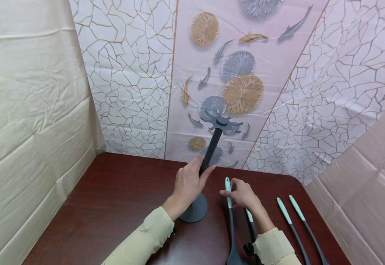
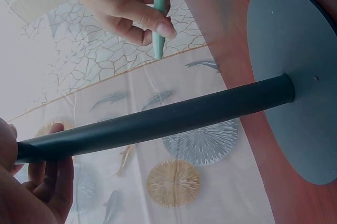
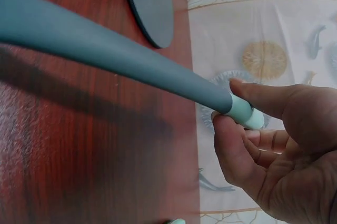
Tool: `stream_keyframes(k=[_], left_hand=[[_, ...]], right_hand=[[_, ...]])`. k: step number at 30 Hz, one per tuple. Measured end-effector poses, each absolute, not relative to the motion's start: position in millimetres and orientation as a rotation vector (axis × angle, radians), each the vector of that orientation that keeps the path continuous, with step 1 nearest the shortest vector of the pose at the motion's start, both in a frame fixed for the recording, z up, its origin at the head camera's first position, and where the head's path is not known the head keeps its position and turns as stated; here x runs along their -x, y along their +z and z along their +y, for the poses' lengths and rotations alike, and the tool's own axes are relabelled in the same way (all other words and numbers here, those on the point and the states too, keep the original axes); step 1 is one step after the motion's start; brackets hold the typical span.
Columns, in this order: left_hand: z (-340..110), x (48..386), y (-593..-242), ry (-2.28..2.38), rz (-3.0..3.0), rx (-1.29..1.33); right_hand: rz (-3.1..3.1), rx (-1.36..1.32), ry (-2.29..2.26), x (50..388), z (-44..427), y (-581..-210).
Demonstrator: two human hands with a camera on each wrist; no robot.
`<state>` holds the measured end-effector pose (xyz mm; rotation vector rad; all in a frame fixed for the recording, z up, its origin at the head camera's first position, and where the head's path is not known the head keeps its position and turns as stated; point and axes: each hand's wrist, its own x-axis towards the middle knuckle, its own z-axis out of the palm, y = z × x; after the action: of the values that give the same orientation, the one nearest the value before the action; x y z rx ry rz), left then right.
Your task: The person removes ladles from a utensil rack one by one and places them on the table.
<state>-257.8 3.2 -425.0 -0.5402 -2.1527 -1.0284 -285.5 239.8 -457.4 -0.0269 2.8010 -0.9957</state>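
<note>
A dark utensil stand (image 1: 212,147) has a round base (image 1: 196,209), a straight pole and a ring of hooks (image 1: 221,122) on top. My left hand (image 1: 187,182) grips its pole just below the hooks. To the right, my right hand (image 1: 243,193) pinches the mint-green handle of a kitchen utensil (image 1: 232,228) between thumb and fingers. The utensil has a dark grey shaft, and its wider head is cut off by the lower edge of the head view. In the right wrist view, thumb and forefinger meet around the green handle (image 3: 245,112).
Partly under my right forearm lies another green-handled utensil (image 1: 250,221). Two more utensils (image 1: 298,224) lie side by side at the right of the brown table (image 1: 112,206). Patterned cloth (image 1: 129,73) hangs behind the table, with plain cloth at both sides.
</note>
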Motion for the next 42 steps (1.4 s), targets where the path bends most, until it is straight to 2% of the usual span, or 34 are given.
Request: stream_keyframes(k=[31,42], left_hand=[[2.4,258.0,-426.7,-1.037,-2.116,0.557],[-2.6,262.4,-422.8,-1.089,-2.133,0.597]], right_hand=[[2.654,-0.029,-0.745,286.4,251.3,-494.8],[2.671,-0.006,-0.666,287.0,248.4,-493.7]])
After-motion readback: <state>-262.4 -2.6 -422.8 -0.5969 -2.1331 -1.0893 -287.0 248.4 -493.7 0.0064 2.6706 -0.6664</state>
